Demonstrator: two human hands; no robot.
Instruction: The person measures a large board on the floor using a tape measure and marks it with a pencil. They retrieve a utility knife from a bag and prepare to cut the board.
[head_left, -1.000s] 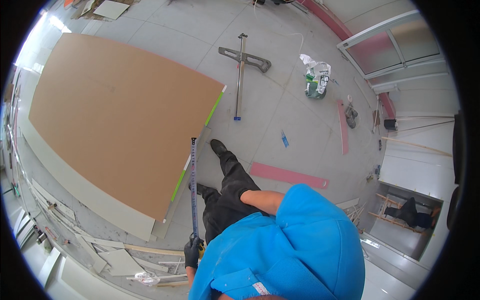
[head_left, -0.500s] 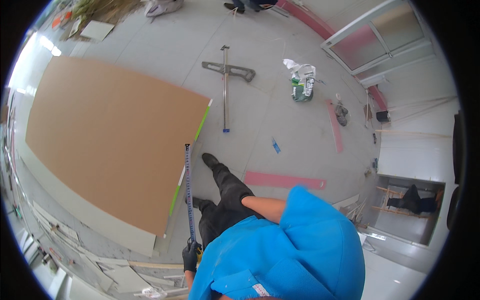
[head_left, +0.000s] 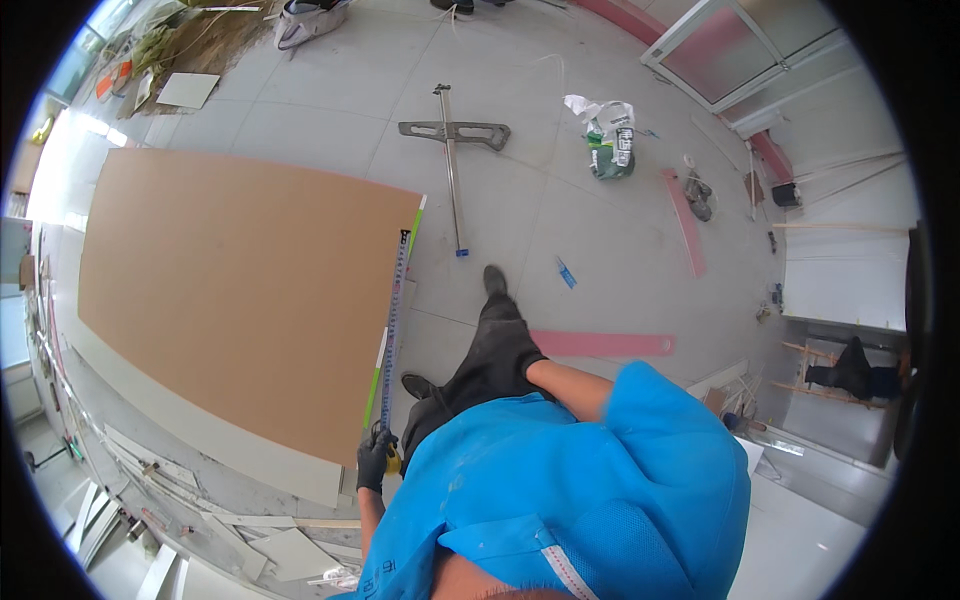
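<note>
- Gloved left hand (head_left: 374, 462) is closed around a yellow tape case (head_left: 392, 462), holding it low at the near end of the board (head_left: 240, 300).
- Right hand is not in view; the right forearm runs down past the knee and its grip cannot be told.
- Tape (head_left: 393, 335) runs out from the case, away from the person, along the board's right edge; its far tip sits at the far corner by the green strip (head_left: 416, 215).
- Board lies flat on the floor (head_left: 560, 210), brown face up, to the left of the person's legs; the tape lies on or just beside its right edge, and which cannot be told.
- Judgement: for a true reading the tape should stay taut and parallel to the edge, with the tip seated at the corner and the case pressed flat.
- T-square (head_left: 452, 150) lies well apart, beyond the far corner.
- Pink strip (head_left: 600, 344) lies to the right of the legs, clear of the tape.
</note>
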